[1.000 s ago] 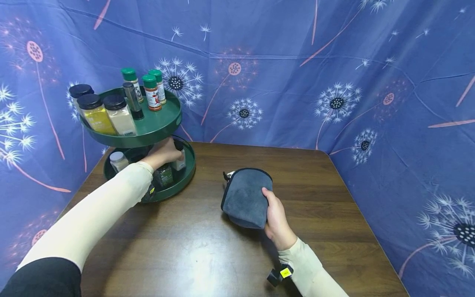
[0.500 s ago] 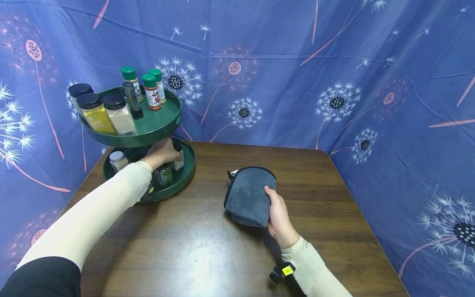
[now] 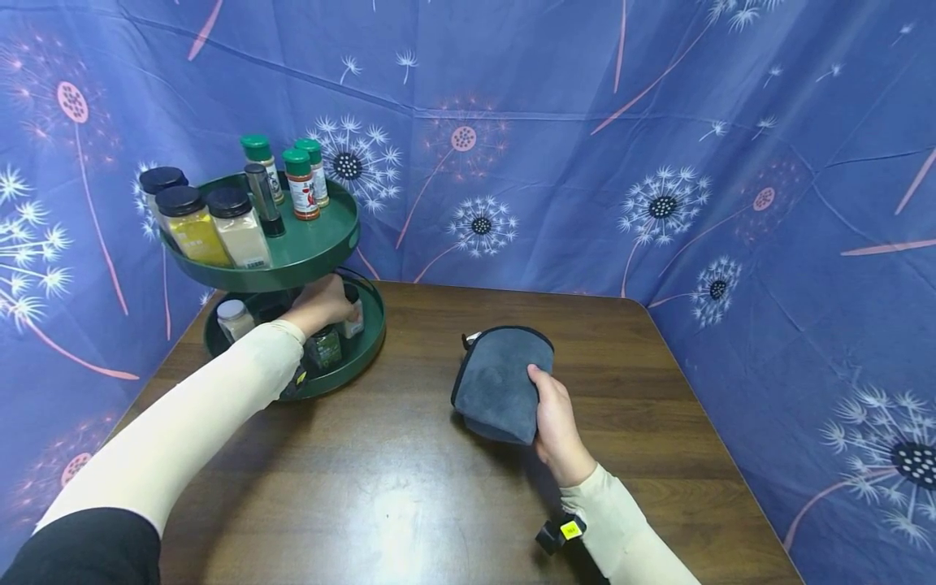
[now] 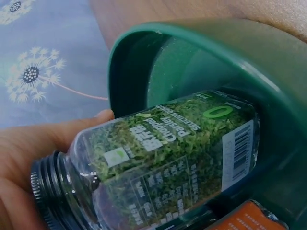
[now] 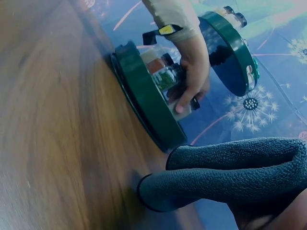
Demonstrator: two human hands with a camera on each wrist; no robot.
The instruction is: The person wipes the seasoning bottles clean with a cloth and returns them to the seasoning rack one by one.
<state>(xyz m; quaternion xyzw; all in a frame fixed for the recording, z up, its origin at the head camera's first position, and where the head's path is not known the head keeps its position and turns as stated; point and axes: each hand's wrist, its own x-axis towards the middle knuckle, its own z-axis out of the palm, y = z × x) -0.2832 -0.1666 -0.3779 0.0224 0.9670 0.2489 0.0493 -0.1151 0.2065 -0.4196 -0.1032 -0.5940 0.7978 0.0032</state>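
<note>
My left hand [image 3: 320,307] reaches between the tiers of a green two-tier rack [image 3: 358,357] and grips a small whitish spice jar with a black lid [image 3: 354,322] on the lower tier. In the right wrist view its thumb lies against that jar [image 5: 179,109]. Close by stands a clear jar of chopped parsley [image 4: 168,153], which fills much of the left wrist view and hides the held jar there. Over the table, my right hand [image 3: 559,426] holds a folded grey-blue cloth [image 3: 500,382] with dark edging, thumb on top; the right wrist view shows its fold.
The wooden table [image 3: 409,504] carries the rack at its back left. On the upper tier [image 3: 314,231] stand several black-lidded jars and green-capped shakers [image 3: 301,191]. Another light-capped jar [image 3: 236,319] is on the lower tier. A patterned blue curtain [image 3: 556,203] hangs behind.
My right hand has shifted a little to the right with the cloth. The left hand stays at the jar on the lower tier, with hardly any movement.
</note>
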